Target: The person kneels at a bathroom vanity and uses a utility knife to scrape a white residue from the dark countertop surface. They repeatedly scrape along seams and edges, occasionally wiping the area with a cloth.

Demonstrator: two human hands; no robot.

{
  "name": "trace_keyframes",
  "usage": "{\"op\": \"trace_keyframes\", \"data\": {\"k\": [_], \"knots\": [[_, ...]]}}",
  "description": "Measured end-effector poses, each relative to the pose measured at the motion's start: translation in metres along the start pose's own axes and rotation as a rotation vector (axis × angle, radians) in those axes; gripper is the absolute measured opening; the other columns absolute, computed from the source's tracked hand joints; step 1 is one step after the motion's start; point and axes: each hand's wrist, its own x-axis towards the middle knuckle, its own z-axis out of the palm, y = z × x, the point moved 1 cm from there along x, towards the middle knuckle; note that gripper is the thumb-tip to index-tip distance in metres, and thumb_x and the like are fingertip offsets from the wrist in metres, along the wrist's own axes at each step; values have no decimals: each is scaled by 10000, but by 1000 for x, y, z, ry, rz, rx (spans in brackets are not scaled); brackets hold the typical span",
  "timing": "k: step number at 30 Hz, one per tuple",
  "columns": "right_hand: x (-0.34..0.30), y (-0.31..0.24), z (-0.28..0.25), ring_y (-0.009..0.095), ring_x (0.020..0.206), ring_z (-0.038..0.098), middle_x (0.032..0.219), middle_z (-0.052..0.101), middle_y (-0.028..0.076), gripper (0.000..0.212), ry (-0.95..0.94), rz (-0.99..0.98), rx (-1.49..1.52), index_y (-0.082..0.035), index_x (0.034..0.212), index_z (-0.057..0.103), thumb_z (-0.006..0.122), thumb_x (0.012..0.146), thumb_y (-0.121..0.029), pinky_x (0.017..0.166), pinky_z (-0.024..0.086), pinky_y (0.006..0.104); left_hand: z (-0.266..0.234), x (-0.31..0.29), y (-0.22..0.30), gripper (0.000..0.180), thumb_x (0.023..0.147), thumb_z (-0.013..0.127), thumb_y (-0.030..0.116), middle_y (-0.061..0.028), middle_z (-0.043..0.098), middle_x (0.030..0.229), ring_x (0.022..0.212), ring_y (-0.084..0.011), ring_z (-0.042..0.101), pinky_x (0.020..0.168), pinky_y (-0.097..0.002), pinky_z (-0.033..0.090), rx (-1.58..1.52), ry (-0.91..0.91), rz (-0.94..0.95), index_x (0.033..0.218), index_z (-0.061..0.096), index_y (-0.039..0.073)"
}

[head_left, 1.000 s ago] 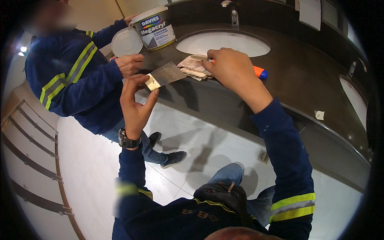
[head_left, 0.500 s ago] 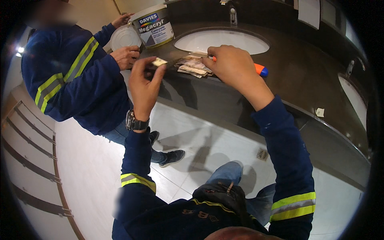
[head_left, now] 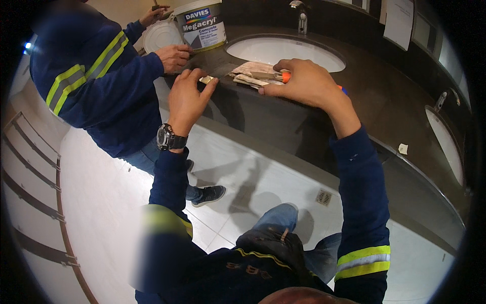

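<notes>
My left hand (head_left: 190, 99) is closed in a pinch on a small pale scrap (head_left: 206, 79), just off the front edge of the dark countertop. My right hand (head_left: 311, 83) is closed round a hand tool with an orange handle (head_left: 286, 77) and a blue end. The tool's flat, greyish head (head_left: 266, 75) lies over a worn stack of folded, paper-like sheets (head_left: 253, 67) at the counter edge. My right thumb reaches the near side of that stack; whether it grips the sheets I cannot tell. Most of the handle is hidden behind my palm.
An oval white sink (head_left: 283, 48) with a tap (head_left: 302, 23) lies behind the stack. At the left, a co-worker's hand (head_left: 173, 57) is near a paint bucket (head_left: 205, 35) and its round lid (head_left: 161, 36). Another scrap (head_left: 403, 149) lies on the right of the countertop (head_left: 374, 109).
My right hand has turned and come down, so the tool's head now shows over the stack. My left hand still pinches the scrap, nearer the counter edge. The view has shifted slightly.
</notes>
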Motion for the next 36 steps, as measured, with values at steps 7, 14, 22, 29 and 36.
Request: {"op": "trace_keyframes", "data": {"k": [7,14,22,29,36], "knots": [[-3,-3,-4,378,1101,706,1169,743,216,891,-50,57,36,-53,1276,727,754,691,-725,942,550,425,0,-4,-2,381,921,751,363,-165,702,1064,966,-347,686,833,-430,532,-28,32,53,1114,733,35],[-5,-5,-3,374,1094,702,1171,739,204,858,-44,-15,8,-48,1262,720,810,665,-657,943,544,427,-15,-12,1,351,881,794,257,-160,706,1122,998,-350,695,855,-418,541,-48,114,116,1142,722,33],[-10,-7,1,359,1059,726,1125,760,196,918,18,-34,26,-41,1261,730,784,618,-694,921,563,436,-24,-30,7,358,884,790,255,-155,702,1086,1014,-349,684,862,-427,535,-4,93,73,1155,714,33],[-7,-2,2,361,1070,726,1130,759,202,963,8,-38,10,-44,1263,731,790,600,-739,917,565,439,-44,-52,31,360,881,792,257,-127,697,1071,997,-333,668,840,-417,536,-91,55,136,1166,705,54],[-3,6,13,363,1130,683,1175,714,190,866,157,-11,48,-70,1265,731,762,721,-743,951,541,445,-26,-69,87,405,841,829,196,-146,687,1213,1158,-328,652,970,-416,518,-343,55,448,1194,715,36]]}}
